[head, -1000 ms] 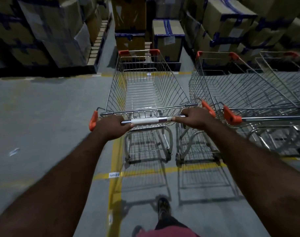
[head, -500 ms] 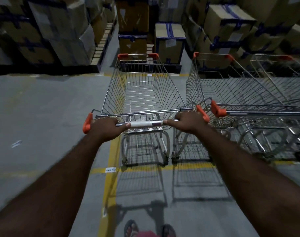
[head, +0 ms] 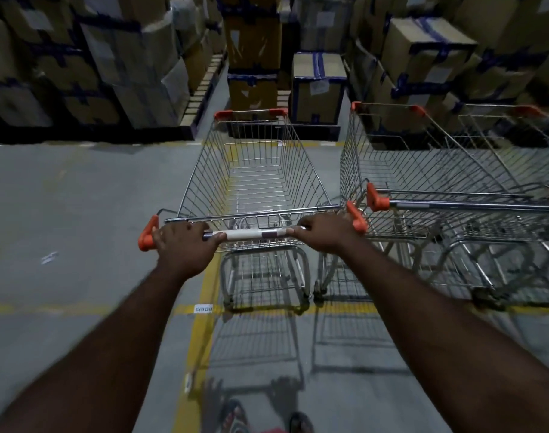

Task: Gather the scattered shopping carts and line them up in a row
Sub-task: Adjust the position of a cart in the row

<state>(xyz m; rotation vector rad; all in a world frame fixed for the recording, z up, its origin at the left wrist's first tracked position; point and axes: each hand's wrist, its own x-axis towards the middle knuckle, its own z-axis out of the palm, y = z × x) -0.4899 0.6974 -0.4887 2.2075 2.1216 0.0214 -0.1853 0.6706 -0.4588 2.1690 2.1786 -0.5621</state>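
A wire shopping cart (head: 254, 170) with orange corner caps stands straight ahead of me, basket empty. My left hand (head: 185, 245) grips the left part of its handle bar (head: 254, 234), and my right hand (head: 324, 231) grips the right part. Close on its right stands a second cart (head: 401, 170), parallel and facing the same way, its handle about level with mine. A third cart (head: 510, 157) sits beyond that one at the right edge, partly cut off.
Stacked cardboard boxes (head: 317, 85) on pallets wall the far side just past the carts' fronts. More box stacks (head: 116, 64) fill the back left. Yellow floor lines (head: 204, 307) cross under the cart. Grey floor (head: 63, 229) stretches to the left. My feet show at the bottom.
The cart I hold has rolled forward beside the second cart, and its handle has drawn nearly level with that cart's handle. Both hands stay on the bar.
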